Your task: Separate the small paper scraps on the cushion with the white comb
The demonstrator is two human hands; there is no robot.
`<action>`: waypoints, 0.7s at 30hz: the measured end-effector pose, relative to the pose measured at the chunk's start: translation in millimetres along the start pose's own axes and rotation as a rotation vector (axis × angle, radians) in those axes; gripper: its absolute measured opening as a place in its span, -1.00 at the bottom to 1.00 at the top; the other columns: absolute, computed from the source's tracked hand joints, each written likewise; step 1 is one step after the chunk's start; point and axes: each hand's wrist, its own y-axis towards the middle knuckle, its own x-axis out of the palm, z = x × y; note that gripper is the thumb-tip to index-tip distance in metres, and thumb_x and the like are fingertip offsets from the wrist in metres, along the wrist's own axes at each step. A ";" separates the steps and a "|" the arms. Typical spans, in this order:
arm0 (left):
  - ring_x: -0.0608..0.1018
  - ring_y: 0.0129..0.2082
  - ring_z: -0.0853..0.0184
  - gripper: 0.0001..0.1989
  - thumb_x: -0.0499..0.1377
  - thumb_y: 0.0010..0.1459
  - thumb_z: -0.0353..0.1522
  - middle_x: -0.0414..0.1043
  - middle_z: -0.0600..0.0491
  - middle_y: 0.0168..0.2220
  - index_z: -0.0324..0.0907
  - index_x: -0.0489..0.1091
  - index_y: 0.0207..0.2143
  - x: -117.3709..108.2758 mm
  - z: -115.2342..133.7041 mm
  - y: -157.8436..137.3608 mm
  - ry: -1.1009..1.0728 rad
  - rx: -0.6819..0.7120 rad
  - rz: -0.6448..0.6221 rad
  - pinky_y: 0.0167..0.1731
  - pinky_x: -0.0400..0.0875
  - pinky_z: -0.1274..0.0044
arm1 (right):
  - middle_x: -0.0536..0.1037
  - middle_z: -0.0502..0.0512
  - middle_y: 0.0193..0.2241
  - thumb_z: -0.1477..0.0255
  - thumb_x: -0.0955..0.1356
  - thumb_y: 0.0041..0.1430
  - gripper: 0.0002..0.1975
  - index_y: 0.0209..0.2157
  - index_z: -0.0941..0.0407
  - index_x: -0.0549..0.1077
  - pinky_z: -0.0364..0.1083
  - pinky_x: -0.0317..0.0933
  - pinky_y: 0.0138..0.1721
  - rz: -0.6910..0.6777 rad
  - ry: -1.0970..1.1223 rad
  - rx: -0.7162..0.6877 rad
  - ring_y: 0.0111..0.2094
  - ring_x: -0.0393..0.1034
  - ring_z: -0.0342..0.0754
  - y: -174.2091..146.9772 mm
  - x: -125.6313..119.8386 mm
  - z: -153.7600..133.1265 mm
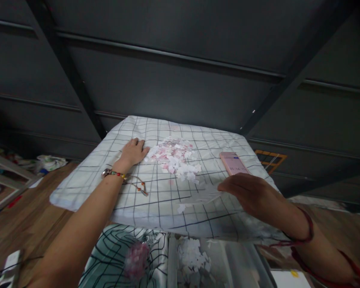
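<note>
Leftmost, the left hand (133,153) lies palm-down on the checked cloth (87,182), fingers slightly spread, thumb at the edge of the pink-and-white paper scraps (174,156). That pile sits loose mid-cloth, so much appears left; one stray scrap (181,208) lies nearer the front. Below, white scraps (193,256) already lie in a bin (240,260). Rightward, the right hand (252,192) pinches a blurred translucent sheet (205,194), just beside a phone (233,163).

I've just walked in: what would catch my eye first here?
Probably the heap of white and pink paper scraps in the middle of the checked cloth. The left hand rests beside it, while the right hand holds a pale, blurred thing near a pink phone.
</note>
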 end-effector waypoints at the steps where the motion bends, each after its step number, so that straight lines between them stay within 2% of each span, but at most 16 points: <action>1: 0.18 0.21 0.14 -0.46 -0.18 0.26 -0.16 0.17 -0.18 0.18 -0.28 0.17 0.16 0.5 -0.2 0.3 -0.004 0.005 0.005 0.14 0.08 0.38 | 0.55 0.06 -0.45 0.72 0.14 0.13 -0.69 -0.27 0.18 0.41 -0.10 0.34 -0.39 0.006 0.003 0.002 -0.42 0.43 -0.11 0.2 -1.3 0.1; 9: 0.19 0.21 0.12 -0.46 -0.17 0.26 -0.18 0.16 -0.21 0.18 -0.31 0.16 0.17 1.2 -0.8 1.8 0.013 0.013 0.002 0.14 0.09 0.35 | 0.56 0.06 -0.42 0.72 0.14 0.14 -0.70 -0.27 0.18 0.41 -0.10 0.35 -0.33 0.078 -0.014 -0.021 -0.40 0.43 -0.12 11.8 3.9 -0.4; 15: 0.18 0.21 0.09 -0.43 -0.18 0.25 -0.16 0.14 -0.23 0.19 -0.33 0.16 0.17 1.3 -2.0 3.0 0.013 0.020 -0.001 0.14 0.09 0.34 | 0.56 0.05 -0.42 0.70 0.14 0.12 -0.70 -0.26 0.16 0.41 -0.10 0.37 -0.32 0.057 -0.103 0.111 -0.38 0.45 -0.12 -16.2 -9.5 22.1; 21: 0.20 0.20 0.10 -0.43 -0.19 0.26 -0.17 0.15 -0.26 0.17 -0.35 0.15 0.17 0.0 -1.6 3.3 0.034 0.045 0.007 0.14 0.11 0.33 | 0.56 0.08 -0.43 0.73 0.15 0.10 -0.69 -0.27 0.19 0.42 -0.10 0.36 -0.32 0.035 -0.115 0.128 -0.38 0.46 -0.11 -26.1 -9.9 18.9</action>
